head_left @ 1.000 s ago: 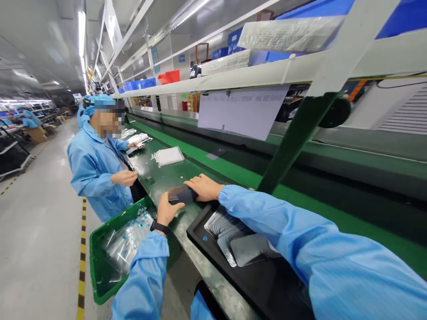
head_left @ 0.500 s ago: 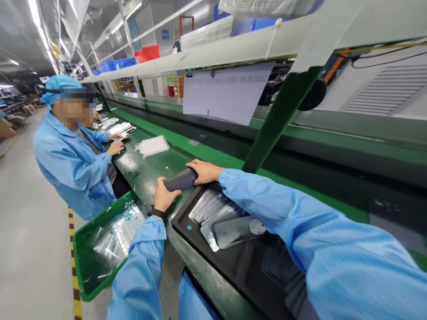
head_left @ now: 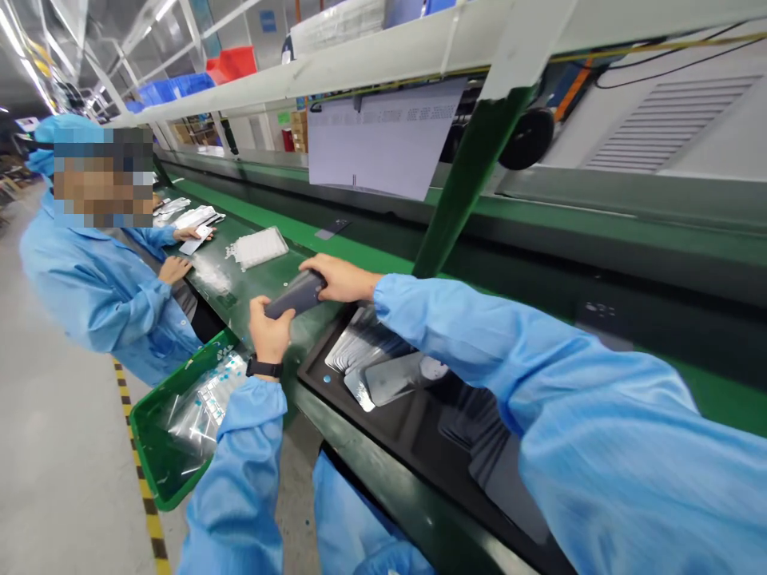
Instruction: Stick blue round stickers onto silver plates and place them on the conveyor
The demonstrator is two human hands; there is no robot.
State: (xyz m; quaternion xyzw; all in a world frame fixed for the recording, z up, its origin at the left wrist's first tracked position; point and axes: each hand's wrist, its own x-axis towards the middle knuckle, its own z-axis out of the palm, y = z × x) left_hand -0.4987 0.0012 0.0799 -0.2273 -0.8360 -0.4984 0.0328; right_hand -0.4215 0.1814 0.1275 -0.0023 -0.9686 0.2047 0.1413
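Far left, beside a dark green workbench [head_left: 243, 291], sits a green plastic crate [head_left: 171, 431] of clear bagged parts. From my remote seat, my left hand [head_left: 269, 335] and right hand [head_left: 341, 278] pinch a slim dark grey slab [head_left: 296, 293] between them, just beyond a black tray [head_left: 413, 423] of silver plates [head_left: 383, 377] — fingers curled, not spread.

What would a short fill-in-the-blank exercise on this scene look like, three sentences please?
The hand wearing the black watch is the person's ___ hand.
Together with the other hand, it holds a ___ panel.
A ___ crate beside the bench holds clear plastic bags.

Missing words: left; dark grey; green.
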